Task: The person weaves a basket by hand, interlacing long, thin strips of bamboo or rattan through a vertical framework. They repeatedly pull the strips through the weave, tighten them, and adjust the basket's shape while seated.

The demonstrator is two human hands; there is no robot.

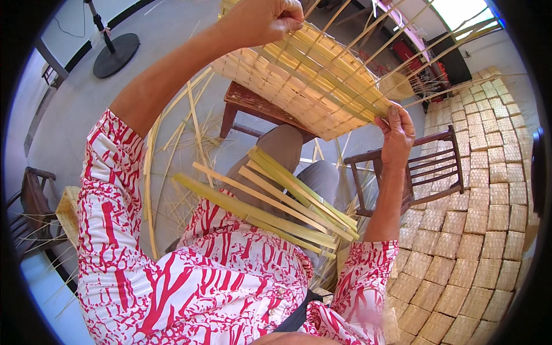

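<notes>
A partly woven bamboo basket (293, 86) rests tilted on a low red-brown wooden stool (246, 97), its long stakes (362, 34) sticking up and away from me. At its far left edge my left hand (276, 19) is closed in a pinch beside a stake; the curled fingers hide exactly what lies between them. My right hand (396, 127) pinches the basket's right corner, thumb on top, where a greenish bamboo strip (319, 84) ends. Across my lap lie several loose flat bamboo strips (258, 215), some green, some pale.
Rows of stacked woven bamboo pieces (470, 233) cover the floor on the right, beside a wooden chair (414, 172). Bamboo scraps (185, 142) litter the floor. A round black stand base (116, 56) is at far left. Another chair (36, 207) stands at left near a woven basket (69, 211).
</notes>
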